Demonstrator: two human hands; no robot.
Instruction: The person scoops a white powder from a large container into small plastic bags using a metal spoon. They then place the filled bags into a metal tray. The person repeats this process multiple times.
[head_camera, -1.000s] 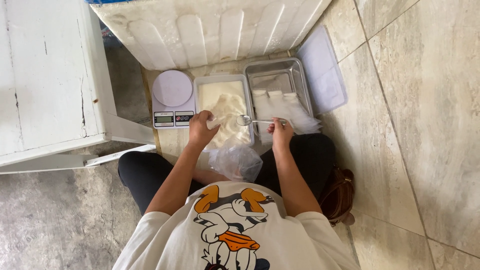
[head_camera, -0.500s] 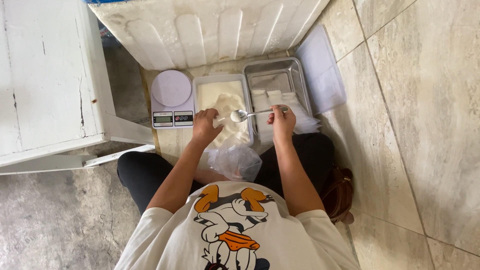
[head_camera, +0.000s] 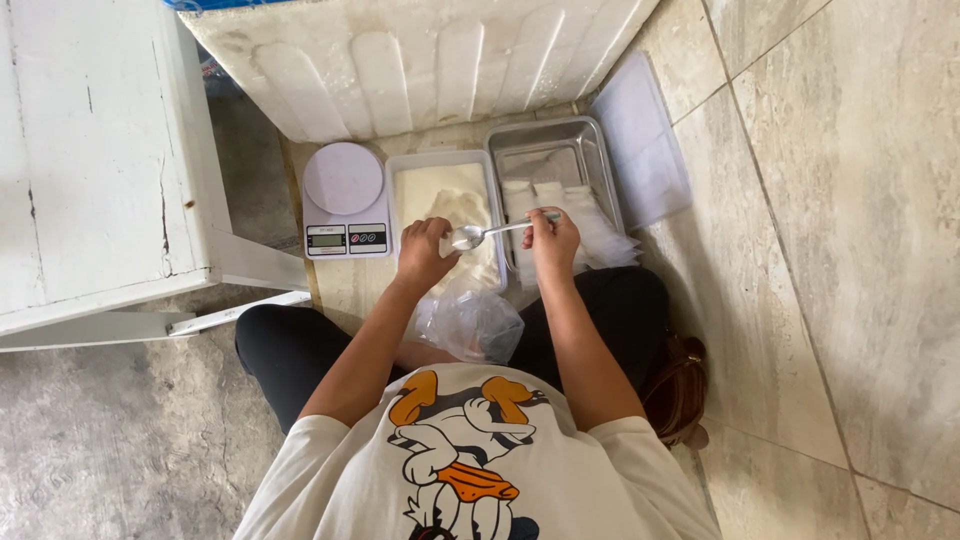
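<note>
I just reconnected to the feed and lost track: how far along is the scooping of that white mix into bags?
Done: several filled white packets lie in the metal tray. In hand: the right hand holds a spoon over the white tub, while the left hand is closed on something small and white above a clear plastic bag. Left: the tub looks largely full, and the scale is bare.

Both arms reach forward from the shoulders, elbows bent a bit, forearms angling in toward each other; left hand (head_camera: 423, 250) is curled into a loose fist, knuckles up, fingers tucked under; right hand (head_camera: 552, 238) sits just beside it at about the same height, fingers pinched closed, wrist pretty straight; the hands are close but not touching; legs are folded underneath.
</note>
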